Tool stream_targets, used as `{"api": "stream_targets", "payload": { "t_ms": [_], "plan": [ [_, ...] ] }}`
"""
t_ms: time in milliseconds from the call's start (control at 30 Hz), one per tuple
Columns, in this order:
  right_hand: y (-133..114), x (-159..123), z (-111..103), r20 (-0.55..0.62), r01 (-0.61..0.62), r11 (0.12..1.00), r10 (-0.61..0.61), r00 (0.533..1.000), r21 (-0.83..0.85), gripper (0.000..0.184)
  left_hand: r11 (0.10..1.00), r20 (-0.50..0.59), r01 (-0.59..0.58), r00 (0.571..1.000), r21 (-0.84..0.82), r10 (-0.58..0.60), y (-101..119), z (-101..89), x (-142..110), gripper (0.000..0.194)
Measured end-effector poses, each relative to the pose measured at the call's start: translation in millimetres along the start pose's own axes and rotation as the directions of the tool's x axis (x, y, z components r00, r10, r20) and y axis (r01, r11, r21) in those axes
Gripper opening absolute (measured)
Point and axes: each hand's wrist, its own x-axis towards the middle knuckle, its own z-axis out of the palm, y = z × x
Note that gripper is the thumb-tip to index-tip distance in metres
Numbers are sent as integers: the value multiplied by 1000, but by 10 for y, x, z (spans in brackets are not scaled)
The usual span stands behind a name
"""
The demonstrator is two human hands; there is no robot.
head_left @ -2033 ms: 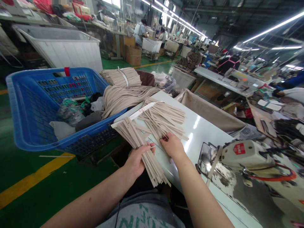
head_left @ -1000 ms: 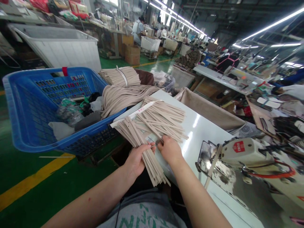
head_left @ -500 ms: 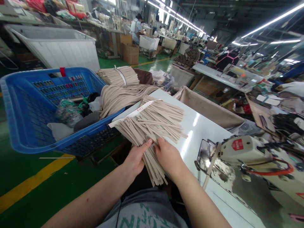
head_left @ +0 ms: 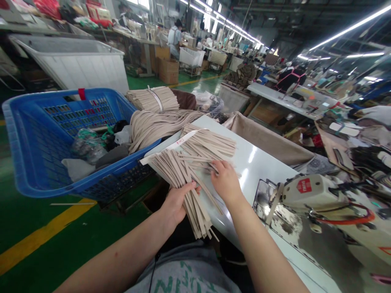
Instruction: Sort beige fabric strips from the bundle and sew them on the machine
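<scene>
My left hand [head_left: 177, 202] is wrapped round a thick bundle of beige fabric strips [head_left: 195, 215], its thumb across the top. The bundle slants over the near edge of the white table, with its lower ends hanging free. My right hand [head_left: 225, 179] is closed, fingers curled at the ends of a few loose beige strips [head_left: 198, 158] on the tabletop; its fingertips are partly blurred. Just beyond lies another pile of beige strips [head_left: 214, 142], crossed by a white paper band [head_left: 187, 137] with red writing.
A blue plastic basket [head_left: 76, 185] with bags stands at the left, beside long beige strips [head_left: 159, 124] and a tied bundle [head_left: 152, 99]. On the right of the white table [head_left: 253, 156] is a sewing machine [head_left: 317, 191]. Other people work farther back.
My right hand has moved from the held bundle up and right to the loose strips. One strip now lies apart, right of the bundle. My left hand keeps its hold.
</scene>
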Motion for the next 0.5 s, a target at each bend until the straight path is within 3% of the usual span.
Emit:
{"api": "stream_targets", "payload": {
  "t_ms": [100, 233, 400, 500],
  "plan": [
    [177, 208, 157, 35, 24, 991, -20, 999, -131, 42, 1000, -3, -11, 1000, 9, 11, 3, 7, -2, 16],
    [272, 342, 255, 128, 69, 973, -41, 991, -222, 26, 1000, -11, 19, 1000, 0, -19, 6, -2, 11, 19],
    [183, 274, 157, 137, 123, 947, -86, 987, -296, 25, 1000, 17, 29, 999, -8, -29, 9, -18, 23, 23],
    [50, 185, 36, 136, 50, 953, -9, 991, -300, 28, 1000, 27, 25, 999, -15, -25, 8, -23, 20, 24]
  ]
}}
